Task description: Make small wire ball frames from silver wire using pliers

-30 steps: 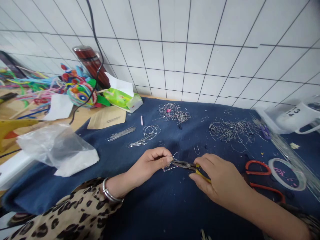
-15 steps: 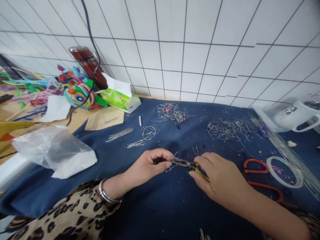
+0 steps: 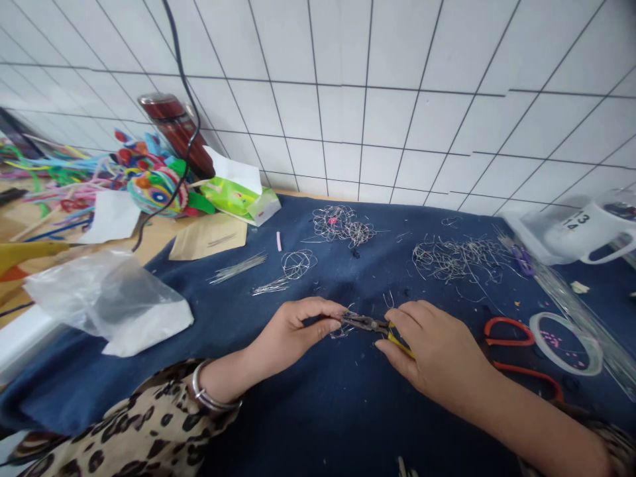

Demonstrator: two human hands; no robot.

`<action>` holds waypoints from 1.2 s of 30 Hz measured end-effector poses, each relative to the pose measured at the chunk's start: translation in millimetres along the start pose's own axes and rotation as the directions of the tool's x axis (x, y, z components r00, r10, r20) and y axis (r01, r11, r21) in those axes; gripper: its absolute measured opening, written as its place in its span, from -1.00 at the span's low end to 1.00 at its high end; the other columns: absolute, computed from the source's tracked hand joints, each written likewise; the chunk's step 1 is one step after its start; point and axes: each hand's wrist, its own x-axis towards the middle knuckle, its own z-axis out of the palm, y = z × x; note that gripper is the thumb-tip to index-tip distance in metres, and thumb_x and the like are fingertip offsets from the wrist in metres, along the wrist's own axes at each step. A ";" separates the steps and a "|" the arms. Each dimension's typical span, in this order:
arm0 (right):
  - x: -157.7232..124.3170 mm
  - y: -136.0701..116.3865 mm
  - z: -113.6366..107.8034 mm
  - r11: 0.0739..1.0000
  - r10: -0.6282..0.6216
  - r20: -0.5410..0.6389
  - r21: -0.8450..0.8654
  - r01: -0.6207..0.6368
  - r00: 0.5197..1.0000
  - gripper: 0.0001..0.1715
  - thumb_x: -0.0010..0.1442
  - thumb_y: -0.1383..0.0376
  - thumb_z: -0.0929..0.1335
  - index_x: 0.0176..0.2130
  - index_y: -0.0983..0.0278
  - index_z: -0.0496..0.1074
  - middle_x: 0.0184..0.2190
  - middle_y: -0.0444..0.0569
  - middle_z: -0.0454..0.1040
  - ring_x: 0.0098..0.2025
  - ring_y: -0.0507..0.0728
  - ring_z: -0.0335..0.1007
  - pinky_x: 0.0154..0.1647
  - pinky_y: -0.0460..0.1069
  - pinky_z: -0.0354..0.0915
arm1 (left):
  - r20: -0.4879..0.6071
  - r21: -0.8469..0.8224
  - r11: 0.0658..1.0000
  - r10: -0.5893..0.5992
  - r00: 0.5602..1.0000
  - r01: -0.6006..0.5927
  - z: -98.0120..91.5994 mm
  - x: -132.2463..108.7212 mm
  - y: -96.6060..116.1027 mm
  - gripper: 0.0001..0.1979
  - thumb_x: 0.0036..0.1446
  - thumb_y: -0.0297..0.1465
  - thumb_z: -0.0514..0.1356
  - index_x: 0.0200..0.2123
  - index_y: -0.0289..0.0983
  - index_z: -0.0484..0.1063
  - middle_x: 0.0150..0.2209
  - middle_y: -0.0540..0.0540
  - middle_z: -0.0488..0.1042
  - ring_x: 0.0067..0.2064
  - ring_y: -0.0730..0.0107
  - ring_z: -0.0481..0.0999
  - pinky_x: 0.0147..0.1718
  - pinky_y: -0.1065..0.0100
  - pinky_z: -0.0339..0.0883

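My right hand (image 3: 430, 344) grips a pair of pliers (image 3: 366, 322) by its yellow handles, the jaws pointing left. At the jaw tips, my left hand (image 3: 308, 326) pinches a thin wire piece (image 3: 340, 332) between thumb and fingers; its exact shape is too small to make out. Beyond the pliers lies a small bent wire (image 3: 388, 300) on the dark blue cloth (image 3: 308, 411). Farther off are a wire ring (image 3: 298, 264), a bundle of straight wires (image 3: 239, 268), and a tangle of wire loops (image 3: 340, 225) with a pink spot.
A loose wire heap (image 3: 454, 257) lies to the right, near a white mug (image 3: 591, 228). Red-handled scissors (image 3: 509, 331) sit beside a round clear dish (image 3: 566, 344) of pink bits. At left are a plastic bag (image 3: 106, 291), a green tissue pack (image 3: 238, 199) and a red thermos (image 3: 179, 132).
The pliers and both hands have shifted only slightly; the wire at the jaws has turned a little. Everything else stays as it was.
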 end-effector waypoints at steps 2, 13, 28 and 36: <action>-0.4 1.1 2.2 1.000 -0.014 -0.026 -0.014 0.013 1.000 -0.62 0.23 0.13 0.22 -0.16 0.35 0.40 -0.29 0.09 0.43 -0.22 0.19 0.33 -0.22 0.06 0.30 | -0.001 0.016 1.000 0.019 1.000 -0.019 0.1 -0.4 -0.3 -0.81 0.11 -0.43 0.18 -0.19 -0.26 0.49 -0.23 -0.10 0.54 -0.23 0.34 0.50 -0.20 0.33 0.35; -0.5 1.8 7.0 0.997 0.041 -0.014 0.068 -0.040 0.999 -0.63 0.23 0.12 0.22 -0.16 0.33 0.39 -0.31 0.06 0.43 -0.23 0.16 0.36 -0.21 0.03 0.31 | -0.030 0.111 0.989 0.099 0.995 -0.096 3.9 -1.0 0.7 -0.76 0.06 -0.53 0.17 -0.17 -0.28 0.47 -0.23 -0.12 0.52 -0.20 0.33 0.49 -0.16 0.30 0.35; 4.8 8.8 7.0 0.994 -0.050 0.014 0.095 0.048 0.999 -0.58 0.22 0.11 0.22 -0.10 0.39 0.37 -0.22 0.11 0.40 -0.17 0.20 0.29 -0.15 0.11 0.28 | -0.060 0.088 0.995 0.043 0.997 -0.037 4.6 -2.9 3.5 -0.89 0.08 -0.52 0.14 -0.27 -0.31 0.38 -0.34 -0.05 0.44 -0.29 0.42 0.43 -0.27 0.39 0.31; 2.8 10.6 10.6 0.990 -0.123 0.016 -0.074 0.124 0.992 -0.58 0.24 0.11 0.19 -0.05 0.33 0.32 -0.26 0.09 0.37 -0.22 0.21 0.25 -0.24 0.10 0.23 | -0.061 0.097 0.995 0.013 0.998 -0.007 4.0 -4.0 1.3 -0.94 0.10 -0.50 0.13 -0.31 -0.29 0.36 -0.34 -0.05 0.44 -0.30 0.41 0.43 -0.28 0.36 0.30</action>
